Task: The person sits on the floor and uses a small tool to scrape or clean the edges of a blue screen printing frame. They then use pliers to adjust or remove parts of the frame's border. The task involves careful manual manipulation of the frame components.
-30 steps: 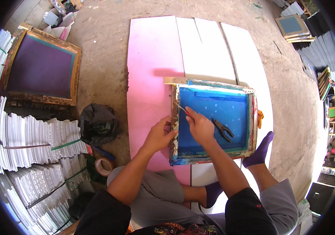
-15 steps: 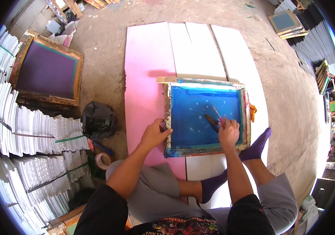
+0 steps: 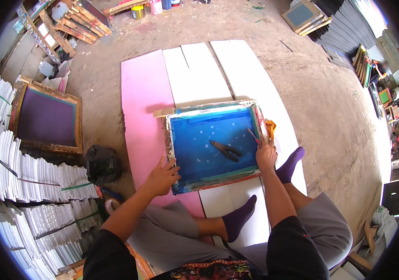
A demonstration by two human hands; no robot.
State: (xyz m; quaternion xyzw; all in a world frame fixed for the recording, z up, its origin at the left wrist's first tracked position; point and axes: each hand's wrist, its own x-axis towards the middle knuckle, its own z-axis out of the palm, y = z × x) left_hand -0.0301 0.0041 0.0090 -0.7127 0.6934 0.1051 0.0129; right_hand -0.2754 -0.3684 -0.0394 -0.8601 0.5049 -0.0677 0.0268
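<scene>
A screen-printing frame (image 3: pixel 170 148) with worn, paint-stained wooden rails and blue mesh (image 3: pixel 194 161) lies before me. My left hand (image 3: pixel 163 177) is closed round its left rail near the close corner. At the right rail is my right hand (image 3: pixel 266 155), its fingers closed on a slim red-handled tool (image 3: pixel 257 140) whose thin tip points up and left over the mesh. Whether it is a screwdriver or a brush I cannot make out. Dark-handled pliers (image 3: pixel 226 150) lie on the mesh, jaws toward the upper left. Small pale spots dot the blue around them.
Pink and white boards (image 3: pixel 145 112) lie under the frame. An orange cloth (image 3: pixel 270 127) sits by its right rail. To the left are a black plastic bag (image 3: pixel 101 164), bundled white sheets (image 3: pixel 45 172) and a purple screen (image 3: pixel 45 119). My socked feet flank the frame's close right corner.
My right hand has moved from over the mesh to the right rail, uncovering the pliers' handles. The left hand has slid nearer the close corner. The whole view has shifted.
</scene>
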